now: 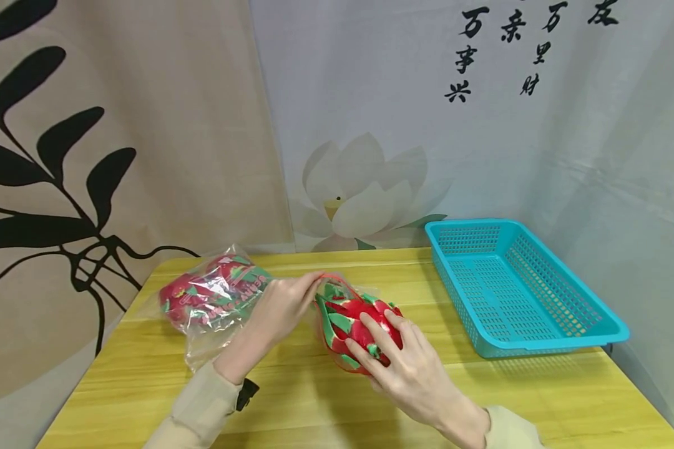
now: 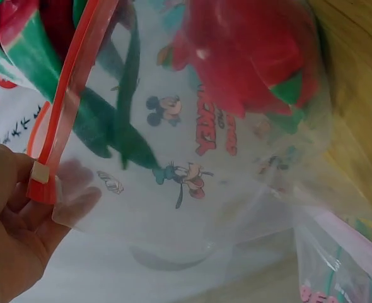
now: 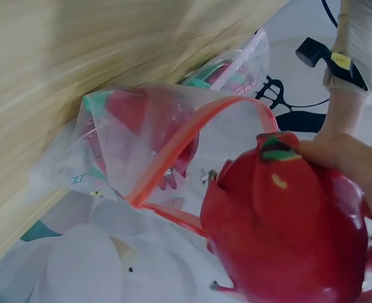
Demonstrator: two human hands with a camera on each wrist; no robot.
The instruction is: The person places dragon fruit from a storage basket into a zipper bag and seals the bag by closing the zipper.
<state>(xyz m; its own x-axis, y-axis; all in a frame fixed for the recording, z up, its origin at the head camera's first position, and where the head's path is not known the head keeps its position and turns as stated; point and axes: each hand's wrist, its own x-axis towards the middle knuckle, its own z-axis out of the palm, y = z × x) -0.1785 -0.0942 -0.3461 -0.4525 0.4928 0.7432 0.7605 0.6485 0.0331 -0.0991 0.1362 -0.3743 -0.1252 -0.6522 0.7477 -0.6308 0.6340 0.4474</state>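
Observation:
My left hand (image 1: 283, 305) pinches the red zip edge (image 2: 66, 95) of a clear plastic zip bag (image 2: 236, 214) with cartoon prints, beside its small pale slider (image 2: 41, 172). Inside the bag lies a red dragon fruit (image 2: 249, 50) with green-tipped scales. My right hand (image 1: 418, 377) grips another dragon fruit (image 3: 287, 221), its fingers spread over the skin, right at the bag's mouth. The mouth gapes, as the right wrist view shows. A second clear bag (image 1: 219, 296) with dragon fruit in it lies left of my left hand.
A turquoise plastic basket (image 1: 539, 340) stands at the right of the wooden table (image 1: 303, 411), its end near the right edge. Behind the table hangs a printed cloth (image 1: 371, 81). A dark strap device (image 3: 331, 60) is on the left wrist.

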